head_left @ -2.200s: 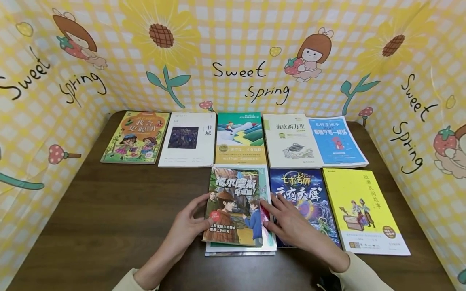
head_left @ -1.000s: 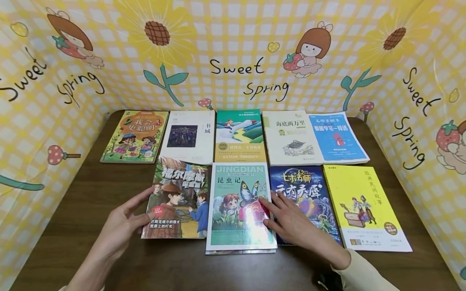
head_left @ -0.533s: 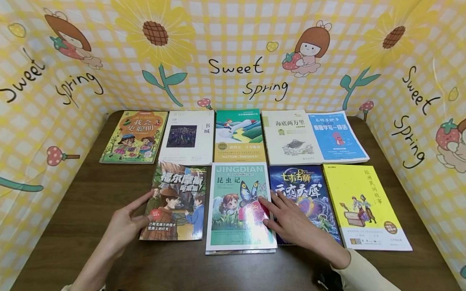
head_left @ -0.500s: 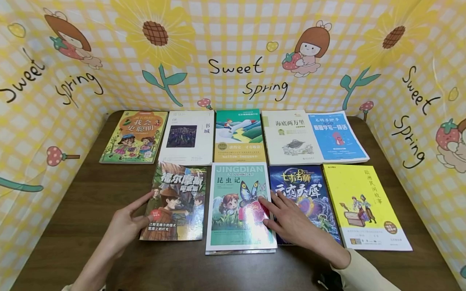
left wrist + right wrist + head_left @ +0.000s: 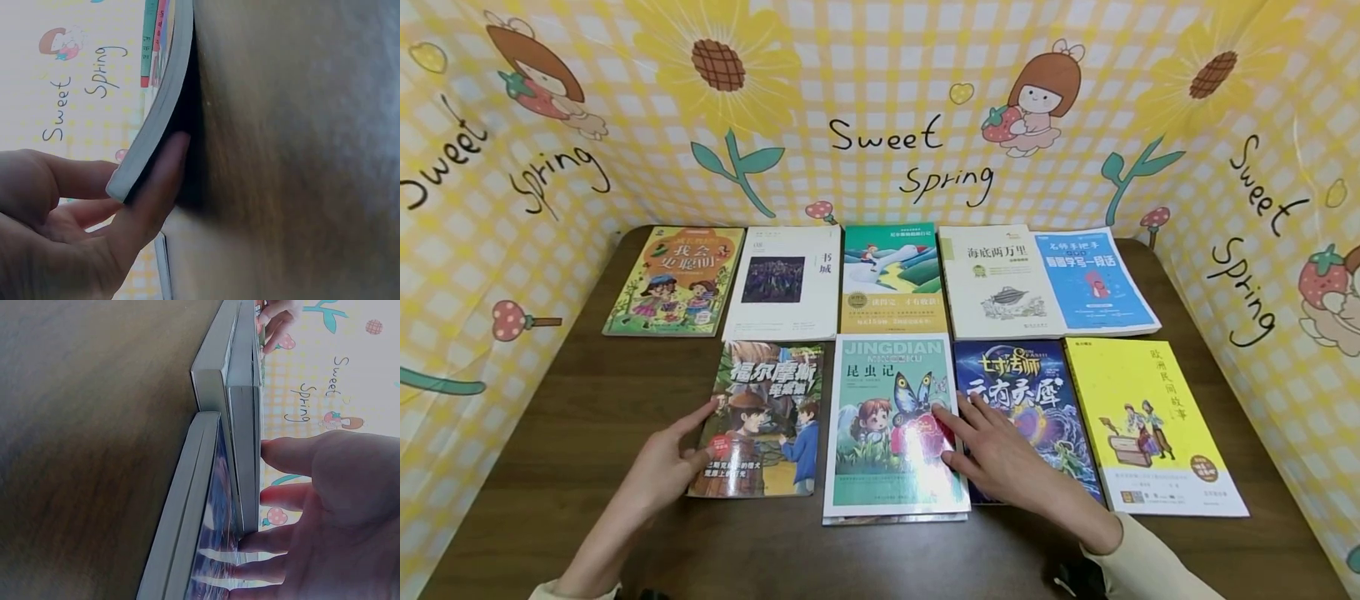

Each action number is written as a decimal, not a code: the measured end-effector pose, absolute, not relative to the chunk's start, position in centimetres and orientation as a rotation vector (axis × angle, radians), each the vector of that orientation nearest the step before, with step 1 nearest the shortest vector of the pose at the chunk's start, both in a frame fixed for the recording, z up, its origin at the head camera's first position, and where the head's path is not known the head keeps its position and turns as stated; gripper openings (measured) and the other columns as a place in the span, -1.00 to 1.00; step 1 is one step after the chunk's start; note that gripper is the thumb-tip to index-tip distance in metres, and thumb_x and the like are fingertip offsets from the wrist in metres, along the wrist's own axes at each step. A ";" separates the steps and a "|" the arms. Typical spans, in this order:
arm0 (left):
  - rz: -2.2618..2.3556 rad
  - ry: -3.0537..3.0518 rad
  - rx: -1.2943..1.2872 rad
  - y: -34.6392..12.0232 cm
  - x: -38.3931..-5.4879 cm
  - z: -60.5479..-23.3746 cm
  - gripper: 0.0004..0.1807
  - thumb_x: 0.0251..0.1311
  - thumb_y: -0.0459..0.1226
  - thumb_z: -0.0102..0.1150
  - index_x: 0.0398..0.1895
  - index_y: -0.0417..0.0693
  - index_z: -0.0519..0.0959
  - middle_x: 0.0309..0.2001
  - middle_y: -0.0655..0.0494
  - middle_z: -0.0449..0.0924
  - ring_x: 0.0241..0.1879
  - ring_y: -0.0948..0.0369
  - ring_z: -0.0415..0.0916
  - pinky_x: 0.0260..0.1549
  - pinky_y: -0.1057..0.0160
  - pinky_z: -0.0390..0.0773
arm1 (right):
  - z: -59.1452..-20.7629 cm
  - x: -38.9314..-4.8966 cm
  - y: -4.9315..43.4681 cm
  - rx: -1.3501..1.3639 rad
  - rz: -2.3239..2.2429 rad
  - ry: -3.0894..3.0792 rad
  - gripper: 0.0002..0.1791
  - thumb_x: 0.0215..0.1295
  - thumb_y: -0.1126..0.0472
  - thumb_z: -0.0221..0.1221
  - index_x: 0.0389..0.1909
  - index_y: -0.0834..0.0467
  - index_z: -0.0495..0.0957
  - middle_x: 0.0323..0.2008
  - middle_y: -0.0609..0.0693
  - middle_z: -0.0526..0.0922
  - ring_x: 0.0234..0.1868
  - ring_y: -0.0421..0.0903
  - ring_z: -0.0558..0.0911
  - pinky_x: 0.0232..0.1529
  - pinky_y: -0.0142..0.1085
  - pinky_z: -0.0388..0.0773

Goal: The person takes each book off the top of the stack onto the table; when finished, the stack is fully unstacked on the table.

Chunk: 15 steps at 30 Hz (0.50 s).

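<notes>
My left hand (image 5: pixel 664 465) holds the left edge of a comic-style detective book (image 5: pixel 771 425) in the front row. In the left wrist view the edge of this book (image 5: pixel 153 115) curves up off the table, pinched with one finger underneath and others on the far side. To its right lies a green book with a butterfly cover (image 5: pixel 880 487), on top of a stack. My right hand (image 5: pixel 1011 458) rests its fingertips on that cover's right side, fingers extended. In the right wrist view the fingertips touch the top of the stack (image 5: pixel 245 456). The palm overlaps a dark blue book (image 5: pixel 1022 367).
A yellow book (image 5: pixel 1120 375) lies at the front right. Along the back stand flat an orange children's book (image 5: pixel 673 279), a white book (image 5: pixel 782 321), a green-and-yellow book (image 5: pixel 891 283), a cream book (image 5: pixel 1000 283) and a light blue book (image 5: pixel 1093 275). A patterned cloth (image 5: pixel 880 92) walls the dark table (image 5: pixel 587 417).
My left hand has drawn the detective book left off the stack, uncovering the green butterfly book, and lowered it into the front row. My right hand has stayed in place.
</notes>
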<state>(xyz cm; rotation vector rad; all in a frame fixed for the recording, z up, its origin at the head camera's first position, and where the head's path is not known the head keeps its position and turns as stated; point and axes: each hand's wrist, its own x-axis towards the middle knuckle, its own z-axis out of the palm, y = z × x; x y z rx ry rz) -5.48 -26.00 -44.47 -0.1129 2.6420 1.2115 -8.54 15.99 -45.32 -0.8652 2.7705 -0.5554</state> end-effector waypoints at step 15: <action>0.789 2.854 -0.038 -25.5 -5.5 -44.7 -0.34 0.19 -0.43 0.09 0.38 -0.39 0.21 -0.05 -0.35 0.33 -0.48 0.10 0.33 -0.54 0.16 0.34 | -45.3 -8.5 15.9 -0.853 -0.560 2.767 -0.38 0.41 0.02 0.09 0.43 0.10 0.25 0.39 0.33 0.18 0.40 0.33 0.14 0.28 0.23 0.15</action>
